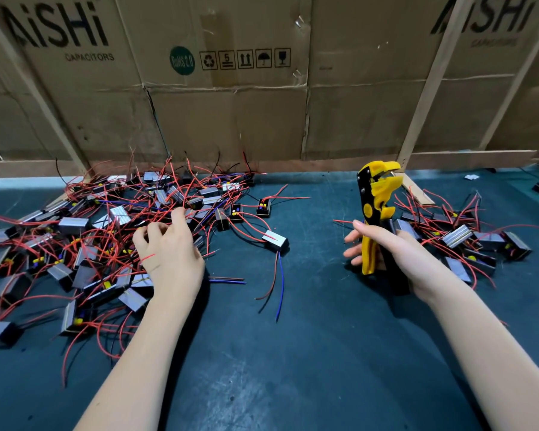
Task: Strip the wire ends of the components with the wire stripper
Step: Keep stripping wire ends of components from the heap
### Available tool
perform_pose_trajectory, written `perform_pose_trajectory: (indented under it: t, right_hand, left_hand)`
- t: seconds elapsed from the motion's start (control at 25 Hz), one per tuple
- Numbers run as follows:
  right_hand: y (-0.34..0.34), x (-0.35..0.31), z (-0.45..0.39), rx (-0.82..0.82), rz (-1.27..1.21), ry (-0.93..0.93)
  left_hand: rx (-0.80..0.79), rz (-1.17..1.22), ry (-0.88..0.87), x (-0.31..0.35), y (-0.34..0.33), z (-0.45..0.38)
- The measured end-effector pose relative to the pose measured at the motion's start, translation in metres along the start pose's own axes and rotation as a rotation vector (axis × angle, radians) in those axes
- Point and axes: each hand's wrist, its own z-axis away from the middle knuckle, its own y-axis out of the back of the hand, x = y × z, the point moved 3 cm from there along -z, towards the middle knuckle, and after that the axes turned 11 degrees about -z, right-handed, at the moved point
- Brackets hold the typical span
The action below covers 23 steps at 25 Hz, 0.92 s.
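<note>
A cardboard wall (231,119) backs the dark green table (293,353). A big pile of components (84,244) with red wires covers its left side; a smaller pile (467,241) lies right. The left hand (168,247) reaches into the big pile, fingers curled among wires; whether it pinches one is unclear. The right hand (395,259) grips the upright yellow wire stripper (375,213) by its handles.

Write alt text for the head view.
Right hand grips an upright yellow wire stripper above a dark mat; left hand reaches into a pile of components tangled in red wires. Cardboard stands behind.
</note>
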Motion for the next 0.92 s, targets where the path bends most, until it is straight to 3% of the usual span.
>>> perform_pose_trajectory:
  t: [0.2,0.28,0.36,0.4,0.48,0.6,0.68,0.92]
  right_hand:
    - [0.001,0.0,-0.001,-0.005,0.003,0.003]
    - [0.001,0.001,-0.001,-0.003,0.004,0.0]
    - [0.002,0.001,-0.001,0.0,0.006,-0.005]
    - [0.002,0.001,-0.001,0.002,0.005,-0.007]
    - [0.002,0.002,-0.001,0.003,0.003,-0.006]
    - [0.001,0.001,0.0,0.005,0.011,0.0]
    - [0.001,0.0,0.001,0.012,0.012,-0.007]
    - [0.001,0.0,0.002,-0.005,0.076,-0.011]
  left_hand:
    - [0.339,0.251,0.005,0.001,0.028,0.006]
    - [0.529,0.353,-0.053,0.004,0.043,0.011]
    - [0.611,0.526,-0.18,0.012,0.054,0.016]
    - [0.552,0.658,-0.267,0.019,0.056,0.019]
    - [0.269,0.884,-0.415,0.04,0.057,0.029]
    - [-0.074,0.741,-0.671,0.072,0.041,0.051]
    - [-0.131,0.628,-0.763,0.08,0.032,0.059]
    - [-0.076,0.591,-0.673,0.076,0.033,0.058]
